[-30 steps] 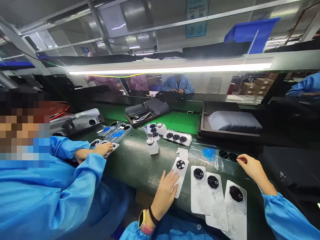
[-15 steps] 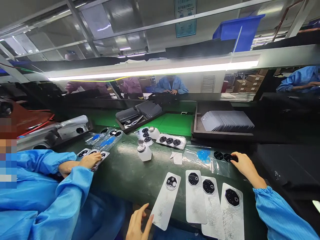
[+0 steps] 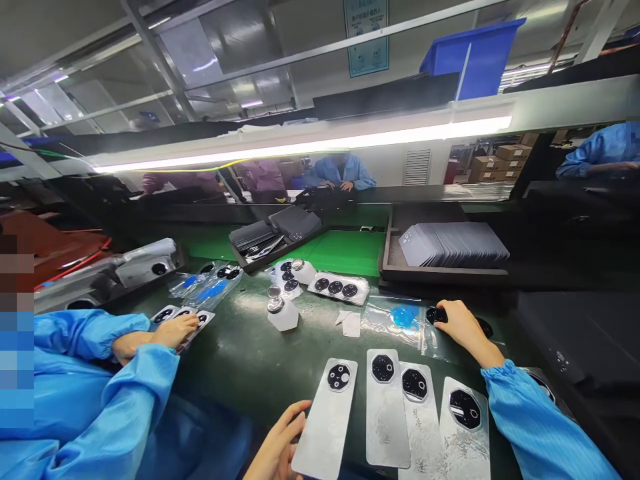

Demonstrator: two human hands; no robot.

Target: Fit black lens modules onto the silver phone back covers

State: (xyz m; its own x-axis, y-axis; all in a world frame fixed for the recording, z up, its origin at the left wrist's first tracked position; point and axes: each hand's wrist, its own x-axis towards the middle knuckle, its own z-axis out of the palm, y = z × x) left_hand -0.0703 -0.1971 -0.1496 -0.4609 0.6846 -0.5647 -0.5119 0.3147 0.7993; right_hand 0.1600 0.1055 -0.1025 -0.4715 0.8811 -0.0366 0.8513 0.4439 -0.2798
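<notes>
Fingers R (image 3: pixel 449 308) pinching disc (image 3: pixel 434 315), L (image 3: pixel 295 409) touching panel (image 3: pixel 325 420)

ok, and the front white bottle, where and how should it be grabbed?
Front bottle: probably by opposite sides of its white body, below the metal top, coming from the wearer's near side. It stands upright, the body is broader than the top, and the second bottle sits behind.

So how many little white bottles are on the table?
2. One white bottle stands nearer on the dark green table; the other white bottle is behind it, slightly to the right. More could be hidden behind things.
</notes>
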